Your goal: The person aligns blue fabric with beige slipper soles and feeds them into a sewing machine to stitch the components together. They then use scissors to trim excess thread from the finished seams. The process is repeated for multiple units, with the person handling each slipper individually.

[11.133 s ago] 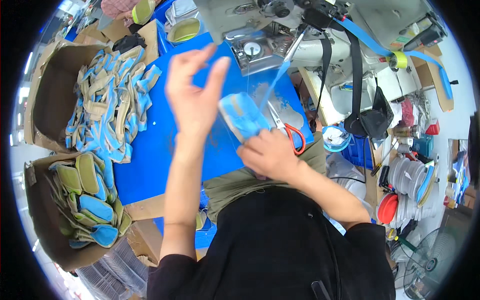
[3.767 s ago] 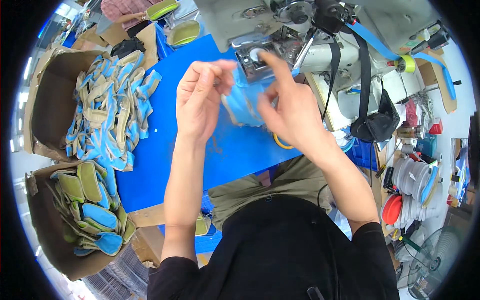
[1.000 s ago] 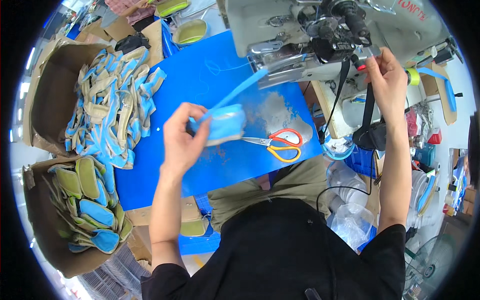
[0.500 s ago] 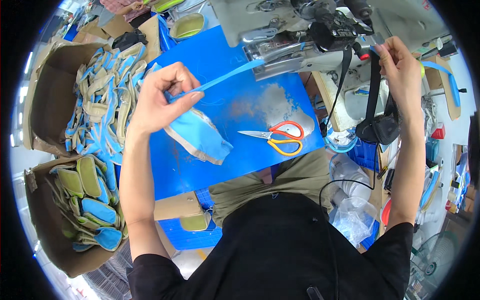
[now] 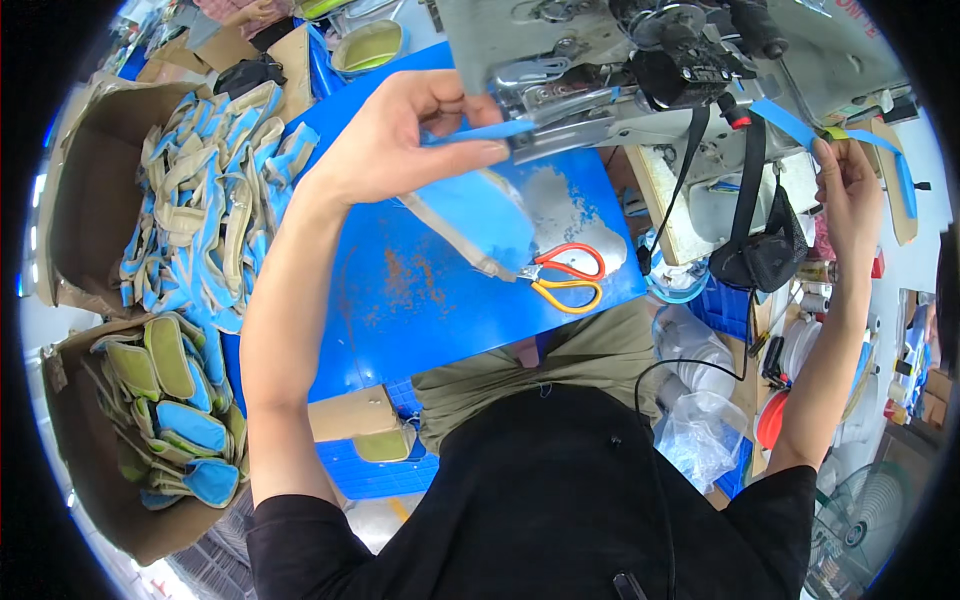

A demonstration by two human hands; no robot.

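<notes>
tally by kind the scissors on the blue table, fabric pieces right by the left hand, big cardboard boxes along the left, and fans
Scissors: 1
Blue-and-beige fabric piece by the left hand: 1
Big cardboard boxes: 2
Fan: 1
Total: 5

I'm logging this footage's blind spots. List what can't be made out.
Tips of the scissors: head view, covered by the blue cloth.
Part of the blue strap: head view, hidden in the left hand.
Bottom of the nearer box: head view, buried under heaped pieces.
Rest of the co-worker: head view, cut by the upper edge.
Top of the sewing machine: head view, same edge.
</notes>
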